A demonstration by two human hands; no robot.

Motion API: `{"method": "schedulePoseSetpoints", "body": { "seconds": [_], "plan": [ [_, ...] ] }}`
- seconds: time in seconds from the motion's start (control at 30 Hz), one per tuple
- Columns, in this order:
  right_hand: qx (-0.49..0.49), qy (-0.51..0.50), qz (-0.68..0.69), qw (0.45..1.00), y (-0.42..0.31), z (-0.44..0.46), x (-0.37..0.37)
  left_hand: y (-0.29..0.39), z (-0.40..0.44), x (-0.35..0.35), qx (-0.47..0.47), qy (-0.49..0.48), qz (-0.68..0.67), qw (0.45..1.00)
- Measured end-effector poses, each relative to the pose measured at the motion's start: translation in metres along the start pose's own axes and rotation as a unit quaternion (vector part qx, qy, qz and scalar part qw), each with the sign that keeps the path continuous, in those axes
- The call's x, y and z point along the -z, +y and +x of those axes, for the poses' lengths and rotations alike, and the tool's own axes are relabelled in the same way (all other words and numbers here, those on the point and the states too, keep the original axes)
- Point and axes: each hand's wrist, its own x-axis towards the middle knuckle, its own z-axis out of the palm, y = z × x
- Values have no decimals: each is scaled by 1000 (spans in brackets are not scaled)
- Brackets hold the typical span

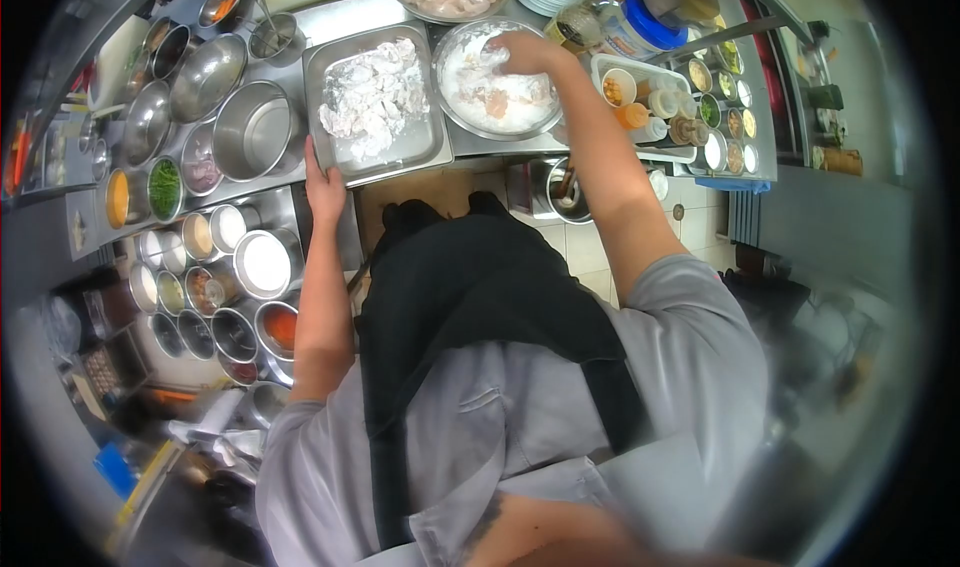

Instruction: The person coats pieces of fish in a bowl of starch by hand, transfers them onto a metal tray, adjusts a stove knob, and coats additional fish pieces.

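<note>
On the steel tabletop point(335, 15), inside a round metal bowl point(500, 136) of white powder point(466, 91), the person's right hand point(524, 53) reached among soft pale pieces point(496, 104), its fingers too hidden to tell their spread. The left hand point(325, 185) stood at the near-left edge of a rectangular silver metal tray point(418, 148) of white-coated pieces point(372, 95), its grip likewise unclear. Turning each piece gently, pressing powder into folds, probably suited an even coat.

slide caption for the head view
Right hand in a bowl of white powder, left hand at a tray of coated pieces.
</note>
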Motion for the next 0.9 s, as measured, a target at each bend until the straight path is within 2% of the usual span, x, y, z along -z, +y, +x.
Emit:
{"method": "schedulePoseSetpoints", "body": {
  "seconds": [0.03, 0.07, 0.1, 0.17, 0.2, 0.33, 0.4, 0.43, 0.5, 0.6, 0.67, 0.73, 0.77, 0.83, 0.87, 0.9],
  "plan": [
    [6, -5, 45, 999, 3, -4, -7, 0, 0, 0, 0, 1, 0, 1000],
    [-1, -33, 3, 999, 6, -6, -16, 1, 0, 0, 3, 2, -8, 1000],
    [-65, -63, 16, 996, 10, -9, -34, 2, 0, 0, 7, 4, -17, 1000],
    [-143, -63, 3, 988, 2, -20, -64, 10, -1, 2, 24, -2, -21, 999],
    [-198, -21, -42, 979, -26, -31, -61, 10, -2, 3, 41, -12, -25, 999],
    [-191, 32, 25, 981, -5, -22, -79, -3, -1, 0, 28, -12, 1, 1000],
    [-145, 126, 28, 981, 11, -9, -82, -2, 1, -1, -36, 14, 11, 999],
    [-145, 127, 28, 981, 17, -6, -79, 1, 1, 0, -36, 15, 11, 999],
    [-83, 157, 34, 983, 23, -3, -68, 10, -2, 4, 10, -9, -14, 1000],
    [-59, 93, 80, 991, -2, -14, -29, 21, -2, 8, 57, -31, -9, 998],
    [-43, 69, 116, 990, -9, -18, -18, 20, -2, 7, 52, -28, -19, 998],
    [-4, -19, 119, 993, -11, -15, -14, 12, -1, 5, 47, -23, -28, 998],
    [-2, -19, 118, 993, -8, -8, -22, 7, -1, 3, 54, -22, -16, 998],
    [47, 37, 32, 998, 6, 9, -60, 3, -1, 3, 60, -23, -5, 998],
    [6, 13, 11, 1000, 2, 13, -72, 4, -2, 4, 50, -21, -2, 999],
    [-47, 10, -66, 997, -23, 0, -65, 5, -2, 3, 39, -18, 0, 999]
  ]
}}
